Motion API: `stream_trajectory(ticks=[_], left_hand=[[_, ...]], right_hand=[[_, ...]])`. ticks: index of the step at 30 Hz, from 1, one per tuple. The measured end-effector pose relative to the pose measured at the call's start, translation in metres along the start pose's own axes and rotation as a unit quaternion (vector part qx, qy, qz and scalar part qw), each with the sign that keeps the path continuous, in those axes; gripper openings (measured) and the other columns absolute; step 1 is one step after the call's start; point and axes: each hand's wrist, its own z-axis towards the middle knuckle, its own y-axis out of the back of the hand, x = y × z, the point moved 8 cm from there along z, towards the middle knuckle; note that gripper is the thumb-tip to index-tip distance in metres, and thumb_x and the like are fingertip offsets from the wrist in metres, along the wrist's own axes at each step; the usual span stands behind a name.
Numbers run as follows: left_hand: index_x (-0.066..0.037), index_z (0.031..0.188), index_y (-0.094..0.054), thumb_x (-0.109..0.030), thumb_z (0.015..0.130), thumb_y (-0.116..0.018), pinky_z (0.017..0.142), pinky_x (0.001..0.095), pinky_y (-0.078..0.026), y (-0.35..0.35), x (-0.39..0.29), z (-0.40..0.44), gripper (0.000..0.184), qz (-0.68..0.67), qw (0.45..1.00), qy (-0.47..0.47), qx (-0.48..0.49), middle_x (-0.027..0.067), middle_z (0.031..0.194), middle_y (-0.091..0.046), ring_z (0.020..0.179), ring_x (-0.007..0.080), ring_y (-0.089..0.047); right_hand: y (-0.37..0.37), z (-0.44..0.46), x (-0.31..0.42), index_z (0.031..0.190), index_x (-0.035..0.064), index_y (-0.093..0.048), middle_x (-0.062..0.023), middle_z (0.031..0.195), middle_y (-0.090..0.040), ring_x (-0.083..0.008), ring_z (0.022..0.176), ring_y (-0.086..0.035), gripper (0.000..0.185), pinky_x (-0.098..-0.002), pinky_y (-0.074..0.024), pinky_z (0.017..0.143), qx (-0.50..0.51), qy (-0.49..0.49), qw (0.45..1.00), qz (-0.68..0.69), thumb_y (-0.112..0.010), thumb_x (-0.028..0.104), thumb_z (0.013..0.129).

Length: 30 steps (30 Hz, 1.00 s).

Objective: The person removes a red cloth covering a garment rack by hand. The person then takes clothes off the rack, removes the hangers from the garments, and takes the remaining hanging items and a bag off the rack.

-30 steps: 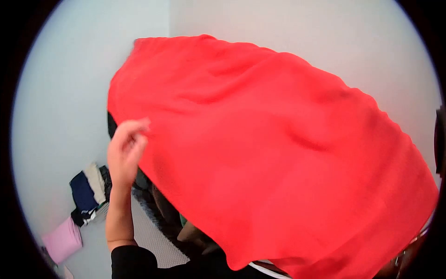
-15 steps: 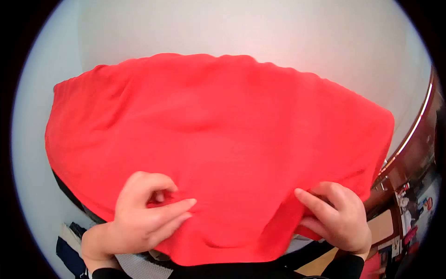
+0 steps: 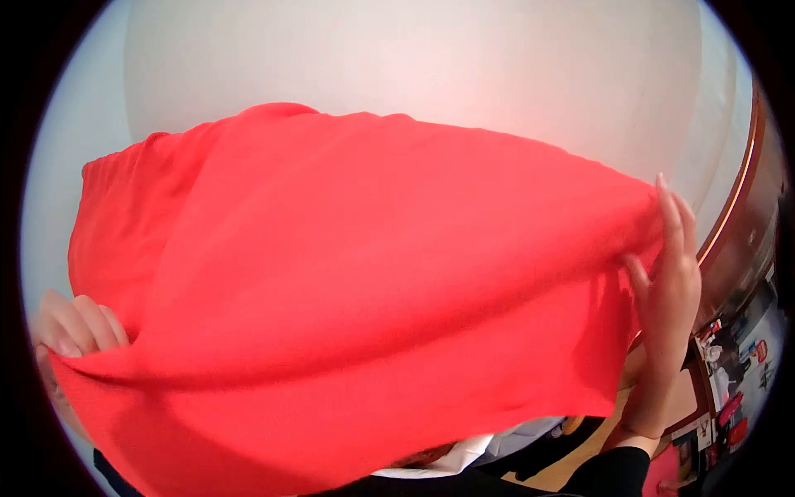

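A large red cloth (image 3: 373,248) spreads across most of the view, with soft folds and a long raised ridge running from lower left to the right. At the far left, my left hand (image 3: 81,325) is closed around the cloth's near edge, and part of the hand is hidden behind the fabric. My right hand (image 3: 675,277) lies against the cloth's right edge, with its fingers stretched upward and the thumb apart on the fabric.
A pale wall (image 3: 414,58) stands behind the cloth. Along the right are a reddish-brown wooden edge (image 3: 737,224) and several small items. White and grey fabric (image 3: 472,454) shows below the cloth's near edge.
My hands have moved apart: the left out to the far left with the cloth's edge, the right up to its right edge. The near part of the cloth is now pulled wide.
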Motion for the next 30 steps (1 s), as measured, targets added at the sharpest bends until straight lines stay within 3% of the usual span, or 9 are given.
stream_trajectory(ticks=[3, 6, 8, 9, 14, 17, 23, 24, 30], left_hand=[[-0.009, 0.09, -0.052, -0.033, 0.11, -0.049, 0.049, 0.0282, -0.04, -0.021, 0.004, -0.001, 0.032, -0.039, 0.998, 0.025, 0.053, 0.0037, 0.072, -0.047, 0.052, 0.0156, -0.045], [-0.006, 0.085, -0.055, -0.043, 0.109, -0.051, 0.052, 0.0294, -0.04, -0.044, 0.001, -0.016, 0.043, 0.256, 0.966, 0.032, -0.023, 0.0038, 0.075, -0.056, 0.054, 0.017, -0.048], [-0.006, 0.093, -0.066, -0.031, 0.088, -0.084, 0.064, 0.0341, -0.05, -0.05, 0.007, -0.014, 0.031, 0.298, 0.939, 0.051, 0.162, 0.0072, 0.084, -0.069, 0.07, 0.0219, -0.063], [-0.006, 0.099, -0.066, -0.044, 0.077, -0.09, 0.067, 0.028, -0.046, -0.059, 0.013, -0.008, 0.05, 0.285, 0.922, 0.041, 0.259, 0.004, 0.083, -0.062, 0.073, 0.0169, -0.058], [-0.005, 0.111, -0.075, -0.008, 0.066, -0.086, 0.061, 0.0309, -0.045, -0.003, 0.045, -0.01, 0.046, 0.253, 0.912, 0.103, 0.305, 0.0068, 0.079, -0.062, 0.067, 0.0194, -0.057], [-0.005, 0.109, -0.078, 0.0, 0.06, -0.076, 0.059, 0.0339, -0.045, 0.038, 0.049, -0.01, 0.049, 0.255, 0.904, 0.073, 0.336, 0.0071, 0.074, -0.059, 0.064, 0.0234, -0.056], [0.001, 0.105, -0.078, -0.002, 0.067, -0.075, 0.055, 0.0257, -0.046, 0.093, 0.04, -0.016, 0.038, 0.282, 0.886, -0.099, 0.354, 0.0088, 0.091, -0.063, 0.068, 0.015, -0.06], [0.003, 0.117, -0.074, 0.007, 0.071, -0.073, 0.056, 0.0235, -0.05, 0.11, 0.041, -0.032, 0.046, 0.29, 0.926, -0.2, 0.132, 0.0157, 0.115, -0.065, 0.069, 0.0116, -0.061], [0.006, 0.149, -0.046, -0.006, 0.079, -0.082, 0.078, 0.039, -0.059, 0.095, 0.09, -0.034, 0.08, 0.126, 0.905, 0.187, 0.361, 0.0248, 0.137, -0.06, 0.098, 0.0368, -0.069]], right_hand=[[-0.014, 0.021, -0.038, 0.126, 0.008, -0.061, -0.0165, 0.123, -0.061, -0.0358, 0.102, -0.067, 0.042, -0.0388, -0.0551, 0.085, 0.017, 0.057, 0.997, -0.039, -0.058, -0.005, 0.086], [-0.035, 0.056, -0.095, 0.106, 0.0, -0.058, -0.0197, 0.097, -0.062, -0.0325, 0.092, -0.065, 0.019, -0.037, -0.0514, 0.085, 0.108, 0.023, 0.993, 0.043, -0.051, -0.007, 0.089], [-0.031, 0.093, -0.098, 0.107, -0.0009, -0.059, -0.0186, 0.093, -0.062, -0.0298, 0.09, -0.064, 0.02, -0.0372, -0.0495, 0.083, 0.03, 0.013, 0.999, 0.024, -0.047, -0.006, 0.092], [-0.028, 0.114, -0.083, 0.108, -0.0008, -0.059, -0.0178, 0.094, -0.063, -0.0282, 0.091, -0.064, 0.02, -0.0368, -0.0499, 0.084, -0.015, 0.035, 0.999, 0.03, -0.047, -0.005, 0.093], [-0.033, 0.191, 0.061, 0.138, 0.0108, -0.063, -0.0094, 0.121, -0.071, -0.0201, 0.109, -0.069, 0.032, -0.0307, -0.0574, 0.089, -0.193, 0.112, 0.962, 0.157, -0.053, 0.021, 0.109], [-0.051, 0.197, 0.199, 0.141, 0.0099, -0.058, -0.0079, 0.132, -0.067, -0.0187, 0.113, -0.068, 0.036, -0.0287, -0.0583, 0.089, -0.058, 0.236, 0.792, 0.56, -0.055, 0.02, 0.106], [-0.06, 0.112, 0.453, 0.109, 0.0012, -0.062, -0.0112, 0.119, -0.067, -0.0275, 0.11, -0.065, 0.021, -0.0371, -0.0526, 0.094, 0.19, 0.372, 0.549, 0.724, -0.063, -0.005, 0.089], [-0.065, 0.09, 0.472, 0.115, -0.0017, -0.065, -0.0165, 0.11, -0.072, -0.0287, 0.097, -0.071, 0.026, -0.038, -0.0573, 0.084, 0.282, 0.37, 0.567, 0.679, -0.071, 0.017, 0.097], [-0.068, 0.043, 0.477, 0.116, -0.001, -0.059, -0.0185, 0.12, -0.061, -0.0369, 0.113, -0.063, 0.042, -0.0393, -0.054, 0.094, 0.457, 0.329, 0.512, 0.648, -0.057, -0.019, 0.078]])
